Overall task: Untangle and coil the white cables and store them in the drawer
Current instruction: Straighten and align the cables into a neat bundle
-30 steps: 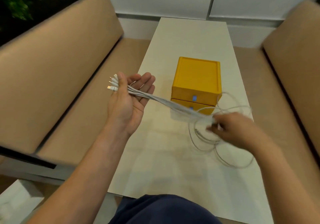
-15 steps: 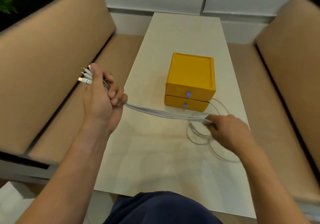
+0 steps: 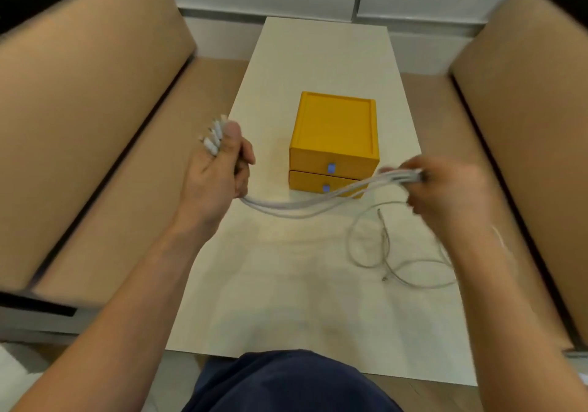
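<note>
Several white cables [image 3: 305, 205] hang as one bundle between my two hands above the table. My left hand [image 3: 213, 178] grips the bundle in a fist, with the plug ends sticking out past the thumb. My right hand [image 3: 445, 189] pinches the bundle farther along, in front of the drawer unit's right corner. Below that hand the loose cable ends [image 3: 386, 246] lie in loops on the table. The yellow drawer unit [image 3: 334, 131] stands mid-table with both drawers closed, each with a small blue tab.
The long white table [image 3: 286, 300] runs away from me between two tan upholstered benches [image 3: 95, 119]. A white wall panel closes the far end. My dark blue lap shows at the bottom edge.
My right hand has lifted and slid along the bundle to the right, leaving slack sagging between the hands. My left hand went from open palm to a fist round the cables.
</note>
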A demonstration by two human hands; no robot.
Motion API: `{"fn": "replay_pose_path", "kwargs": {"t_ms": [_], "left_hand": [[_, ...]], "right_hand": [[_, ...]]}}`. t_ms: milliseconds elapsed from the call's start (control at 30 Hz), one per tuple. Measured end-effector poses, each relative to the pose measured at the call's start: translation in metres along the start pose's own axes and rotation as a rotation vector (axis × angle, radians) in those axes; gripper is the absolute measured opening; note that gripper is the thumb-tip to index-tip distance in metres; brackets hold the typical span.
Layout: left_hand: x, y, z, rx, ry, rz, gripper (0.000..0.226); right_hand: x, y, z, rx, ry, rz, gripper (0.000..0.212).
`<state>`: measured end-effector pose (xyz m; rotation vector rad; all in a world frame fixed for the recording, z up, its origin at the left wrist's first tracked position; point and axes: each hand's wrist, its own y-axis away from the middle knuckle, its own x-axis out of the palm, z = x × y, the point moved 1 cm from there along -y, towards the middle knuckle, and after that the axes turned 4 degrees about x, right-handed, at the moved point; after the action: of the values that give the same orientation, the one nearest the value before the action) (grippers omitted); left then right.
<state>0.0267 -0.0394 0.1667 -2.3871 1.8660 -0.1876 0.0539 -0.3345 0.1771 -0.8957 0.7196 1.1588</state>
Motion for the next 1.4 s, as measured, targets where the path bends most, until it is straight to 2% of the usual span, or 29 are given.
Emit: {"fn": "replay_pose_path", "kwargs": {"t_ms": [33, 100, 167, 233, 333, 500, 600, 700, 767, 833, 867, 933, 967, 1033, 1100, 1133, 1167, 1200, 1267, 1300, 1333, 1400], "left_hand": [[0.002, 0.002, 0.004, -0.01, -0.094, 0.051, 0.052], [0.009, 0.006, 0.015, -0.014, -0.229, 0.165, 0.049], [0.02, 0.013, 0.023, 0.014, -0.382, 0.292, 0.04], [0.031, 0.018, 0.032, 0.006, -0.574, 0.451, 0.039], [0.037, 0.019, 0.042, -0.057, -0.698, 0.577, 0.046], [0.04, 0.019, 0.029, -0.086, -0.566, 0.737, 0.025], [0.048, 0.015, 0.031, 0.011, -0.623, 0.653, 0.026], [0.035, 0.003, 0.028, 0.075, -0.635, 0.562, 0.046], [0.024, -0.005, 0.025, 0.139, -0.652, 0.521, 0.056], [0.007, -0.013, 0.02, 0.097, -0.526, 0.381, 0.06], [-0.004, -0.019, 0.017, 0.069, -0.456, 0.296, 0.058], [-0.025, -0.025, 0.009, 0.05, -0.434, 0.218, 0.053], [-0.032, -0.026, 0.006, 0.054, -0.493, 0.237, 0.053], [-0.035, -0.023, 0.004, 0.056, -0.648, 0.351, 0.055], [-0.027, -0.018, 0.008, 0.05, -0.689, 0.471, 0.054], [-0.024, -0.017, 0.013, 0.047, -0.7, 0.493, 0.054], [-0.021, -0.016, 0.015, 0.04, -0.72, 0.491, 0.054], [-0.02, -0.016, 0.019, 0.043, -0.739, 0.495, 0.053], [-0.015, -0.015, 0.025, 0.076, -0.778, 0.546, 0.053], [-0.012, -0.014, 0.027, 0.1, -0.808, 0.583, 0.053], [-0.008, -0.012, 0.028, 0.114, -0.834, 0.612, 0.054], [0.0, -0.008, 0.031, 0.115, -0.829, 0.647, 0.053]], "right_hand": [[0.015, 0.005, 0.0, -0.031, 0.07, 0.125, 0.066], [0.043, 0.014, 0.004, -0.116, 0.136, 0.191, 0.05], [0.057, 0.021, 0.013, -0.165, 0.088, 0.259, 0.025], [0.063, 0.024, 0.026, -0.209, -0.034, 0.339, 0.01], [0.063, 0.021, 0.035, -0.231, -0.227, 0.316, 0.017], [0.064, 0.013, 0.034, -0.182, -0.398, 0.22, 0.024], [0.071, 0.013, 0.037, -0.225, -0.426, 0.244, 0.025], [0.073, 0.008, 0.031, -0.251, -0.332, 0.395, 0.022], [0.076, 0.002, 0.022, -0.306, -0.062, 0.478, 0.027], [0.078, -0.004, 0.005, -0.308, 0.218, 0.517, 0.033], [0.079, -0.008, -0.006, -0.258, 0.257, 0.509, 0.036], [0.074, -0.016, -0.03, -0.134, 0.196, 0.408, 0.041], [0.071, -0.021, -0.039, -0.092, 0.145, 0.322, 0.04], [0.061, -0.029, -0.051, -0.053, 0.086, 0.156, 0.038], [0.053, -0.034, -0.052, -0.045, 0.079, 0.001, 0.043], [0.052, -0.036, -0.053, -0.078, 0.1, -0.033, 0.041], [0.053, -0.038, -0.055, -0.12, 0.168, 0.015, 0.038], [0.055, -0.037, -0.057, -0.138, 0.289, 0.182, 0.047], [0.06, -0.031, -0.059, -0.132, 0.454, 0.61, 0.103], [0.06, -0.026, -0.053, -0.156, 0.431, 0.709, 0.124], [0.06, -0.019, -0.042, -0.229, 0.383, 0.705, 0.133], [0.061, -0.003, -0.009, -0.404, 0.212, 0.602, 0.129]]}}
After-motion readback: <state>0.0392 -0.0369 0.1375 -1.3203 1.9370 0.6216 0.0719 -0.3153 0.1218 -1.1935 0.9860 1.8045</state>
